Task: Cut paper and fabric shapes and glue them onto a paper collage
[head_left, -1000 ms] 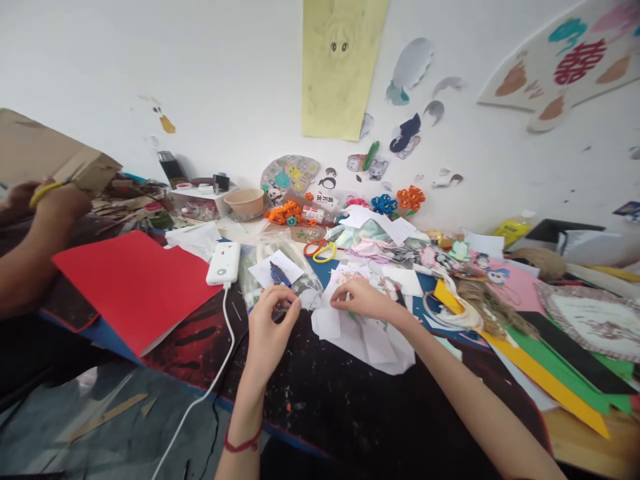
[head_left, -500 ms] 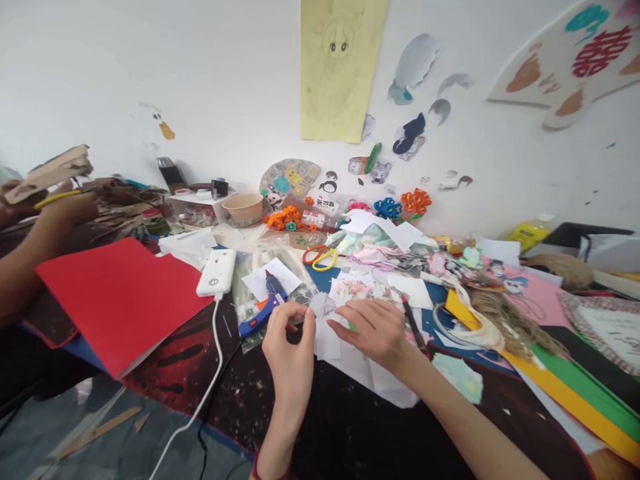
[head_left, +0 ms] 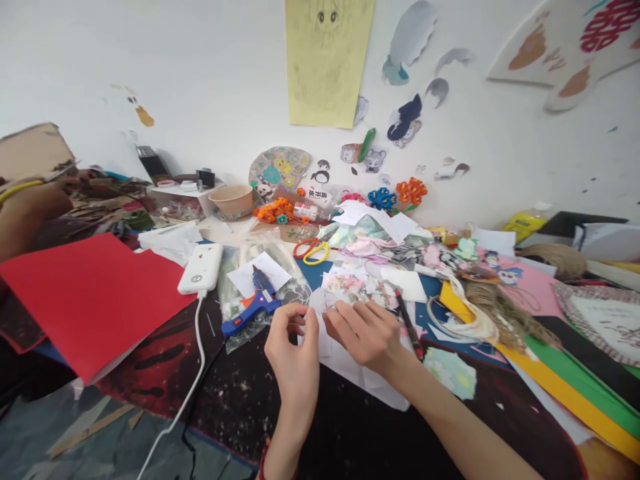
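Note:
Low over the table, my left hand (head_left: pixel 295 343) is closed, thumb and forefinger pinched at the left edge of a small pale grey paper cutout (head_left: pixel 321 300). From the other side, my right hand (head_left: pixel 367 333) bends its fingers down against the same cutout; its fingertips are partly hidden. White paper sheets (head_left: pixel 373 383) lie beneath both hands. Left of my left hand, a blue glue gun (head_left: pixel 257 307) rests over a clear plastic bag and a white paper. A dark pen or knife with red parts (head_left: pixel 407 320) lies just right of my right hand.
A white power bank (head_left: pixel 201 268) with a cable and a red folder (head_left: pixel 95 300) lie to the left, near a co-worker's arm (head_left: pixel 20 227). Scissors (head_left: pixel 316 251), paper scraps (head_left: pixel 385 243), twine (head_left: pixel 505 313) and coloured strips (head_left: pixel 580 380) crowd the back and right.
My view has shifted slightly, so most things sit further left. The fingers of my right hand have curled in closer to the cutout. The co-worker's hand with cardboard has moved left.

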The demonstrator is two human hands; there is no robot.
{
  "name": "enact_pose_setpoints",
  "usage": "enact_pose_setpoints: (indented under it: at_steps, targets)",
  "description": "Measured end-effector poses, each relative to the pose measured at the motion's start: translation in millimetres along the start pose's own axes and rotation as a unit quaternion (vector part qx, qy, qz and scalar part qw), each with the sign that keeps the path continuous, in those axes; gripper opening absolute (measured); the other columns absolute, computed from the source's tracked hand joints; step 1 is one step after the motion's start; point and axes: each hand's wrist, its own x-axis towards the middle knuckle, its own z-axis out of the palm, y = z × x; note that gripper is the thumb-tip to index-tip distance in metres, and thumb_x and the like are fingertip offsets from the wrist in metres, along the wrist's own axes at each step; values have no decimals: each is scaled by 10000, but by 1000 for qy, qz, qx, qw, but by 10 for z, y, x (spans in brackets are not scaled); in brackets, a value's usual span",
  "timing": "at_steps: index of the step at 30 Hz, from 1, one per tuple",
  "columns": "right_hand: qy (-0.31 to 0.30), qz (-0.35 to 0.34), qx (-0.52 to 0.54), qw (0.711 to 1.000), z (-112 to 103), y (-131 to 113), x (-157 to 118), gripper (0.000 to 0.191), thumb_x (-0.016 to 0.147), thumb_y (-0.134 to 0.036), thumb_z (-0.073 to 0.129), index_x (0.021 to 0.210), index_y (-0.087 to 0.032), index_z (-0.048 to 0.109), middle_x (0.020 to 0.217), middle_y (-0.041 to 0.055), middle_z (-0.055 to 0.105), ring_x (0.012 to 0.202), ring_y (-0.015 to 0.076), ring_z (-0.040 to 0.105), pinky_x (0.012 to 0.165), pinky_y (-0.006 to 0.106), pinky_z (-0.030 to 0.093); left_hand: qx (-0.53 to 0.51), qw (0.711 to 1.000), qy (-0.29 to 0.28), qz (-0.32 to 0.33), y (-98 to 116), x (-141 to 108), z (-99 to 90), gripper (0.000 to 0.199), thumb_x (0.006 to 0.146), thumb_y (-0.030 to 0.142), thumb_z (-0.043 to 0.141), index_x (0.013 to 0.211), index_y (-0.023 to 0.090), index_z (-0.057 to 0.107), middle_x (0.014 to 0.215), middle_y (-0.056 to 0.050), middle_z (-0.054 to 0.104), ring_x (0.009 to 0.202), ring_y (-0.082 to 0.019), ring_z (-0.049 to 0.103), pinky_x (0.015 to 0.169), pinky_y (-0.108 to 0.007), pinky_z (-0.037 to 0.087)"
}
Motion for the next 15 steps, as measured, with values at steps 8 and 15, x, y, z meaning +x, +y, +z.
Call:
enact_pose_setpoints:
  at_steps: [8, 15]
  targets:
    - [27, -20, -15, 999, 5, 4, 13, 63, 875, -215, 680, 923, -174, 680, 850, 37, 720, 593, 128, 538, 551, 329, 365, -24, 1000, 14, -4, -14, -30, 29, 136, 890, 334, 646, 878, 200, 627, 851, -2, 628, 754, -139, 577, 702, -261, 472]
    - [34, -25, -10, 999, 13, 23, 5, 89, 876, -219, 682, 947, -169, 665, 835, 36, 728, 598, 128, 580, 550, 316, 391, -38, 999, 17, -9, -19, -48, 58, 153, 888, 344, 658, 872, 194, 634, 828, 0, 632, 742, -136, 578, 684, -252, 466]
